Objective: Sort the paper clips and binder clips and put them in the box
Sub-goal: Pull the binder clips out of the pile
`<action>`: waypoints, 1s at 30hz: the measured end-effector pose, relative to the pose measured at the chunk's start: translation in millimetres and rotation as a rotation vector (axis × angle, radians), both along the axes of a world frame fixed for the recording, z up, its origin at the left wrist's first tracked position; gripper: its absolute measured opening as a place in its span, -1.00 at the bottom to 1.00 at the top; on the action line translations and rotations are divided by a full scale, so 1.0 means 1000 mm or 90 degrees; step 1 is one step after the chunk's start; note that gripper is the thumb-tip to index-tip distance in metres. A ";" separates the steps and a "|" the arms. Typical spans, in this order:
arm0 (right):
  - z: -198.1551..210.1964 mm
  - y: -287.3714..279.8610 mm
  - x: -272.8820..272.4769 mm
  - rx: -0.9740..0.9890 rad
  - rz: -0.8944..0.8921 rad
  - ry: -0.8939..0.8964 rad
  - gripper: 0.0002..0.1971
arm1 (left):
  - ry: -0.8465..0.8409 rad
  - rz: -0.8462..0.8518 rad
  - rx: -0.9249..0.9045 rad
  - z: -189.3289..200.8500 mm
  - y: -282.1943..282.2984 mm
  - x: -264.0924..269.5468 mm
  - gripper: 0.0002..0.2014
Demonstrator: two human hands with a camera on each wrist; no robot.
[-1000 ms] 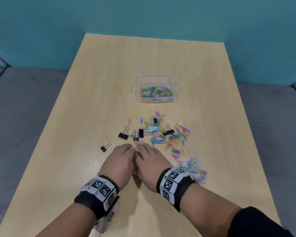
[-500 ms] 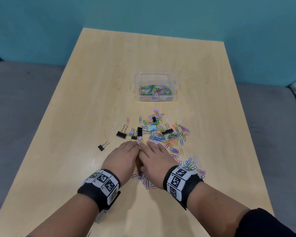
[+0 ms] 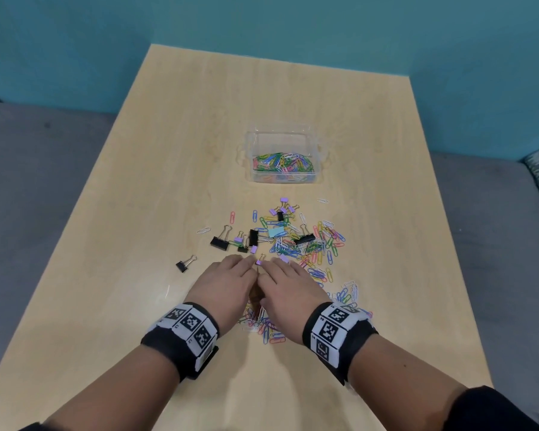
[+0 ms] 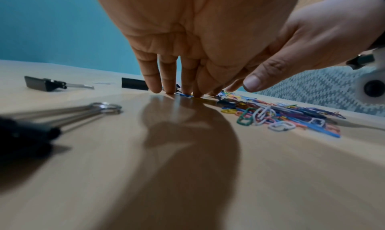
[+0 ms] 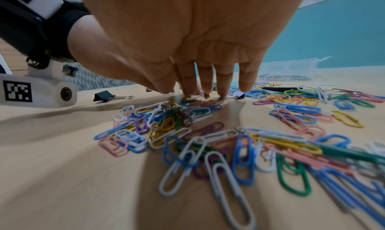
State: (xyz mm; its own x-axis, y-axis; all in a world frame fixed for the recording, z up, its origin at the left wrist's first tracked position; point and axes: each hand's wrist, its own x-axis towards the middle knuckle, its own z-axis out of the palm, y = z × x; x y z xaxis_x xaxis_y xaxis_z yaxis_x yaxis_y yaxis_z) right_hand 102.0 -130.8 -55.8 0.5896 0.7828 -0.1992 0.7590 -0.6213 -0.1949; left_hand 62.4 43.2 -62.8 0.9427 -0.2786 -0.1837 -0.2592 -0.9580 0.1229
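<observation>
Left hand [image 3: 223,286], right hand [image 3: 288,289]: flat, fingers straight, fingertips on surface [image 3: 137,244], frame centre. Paper clips [image 3: 311,244], binder clips [image 3: 220,241]: scattered just above. Box [image 3: 282,178]: upper centre, part-filled.

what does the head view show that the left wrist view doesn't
Only the head view shows the box with paper clips inside, the far scatter, and both wristbands. Only the left wrist view shows the left hand from below, fingertips straight down on the table, with a blurred binder clip up close. Both show the right hand beside the left, and loose paper clips.
</observation>
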 end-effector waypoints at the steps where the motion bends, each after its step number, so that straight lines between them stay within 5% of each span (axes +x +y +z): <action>1: 0.000 -0.002 -0.001 0.003 0.002 -0.005 -0.60 | -0.007 0.000 0.005 0.002 0.000 -0.001 -0.65; 12: 0.007 0.004 -0.001 -0.028 0.014 0.000 -0.62 | 0.026 0.041 -0.010 -0.002 -0.005 -0.021 -0.65; 17: 0.005 0.013 0.004 -0.045 -0.004 0.007 -0.32 | -0.018 0.049 -0.069 0.004 -0.007 -0.019 -0.52; 23: 0.017 0.030 0.024 -0.099 -0.008 0.001 -0.67 | -0.004 0.035 -0.055 0.005 -0.004 -0.028 -0.71; 30: 0.022 0.044 0.031 -0.103 -0.065 0.044 -0.55 | 0.083 0.057 -0.011 0.000 -0.008 -0.035 -0.63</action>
State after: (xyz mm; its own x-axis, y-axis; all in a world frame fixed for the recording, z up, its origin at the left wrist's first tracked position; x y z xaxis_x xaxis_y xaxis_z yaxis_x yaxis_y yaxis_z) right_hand 133.3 -86.9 -33.7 0.6455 0.6737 -0.3599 0.6783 -0.7222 -0.1354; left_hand 27.6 35.3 -62.8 0.9322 -0.1981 -0.3028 -0.1530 -0.9741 0.1663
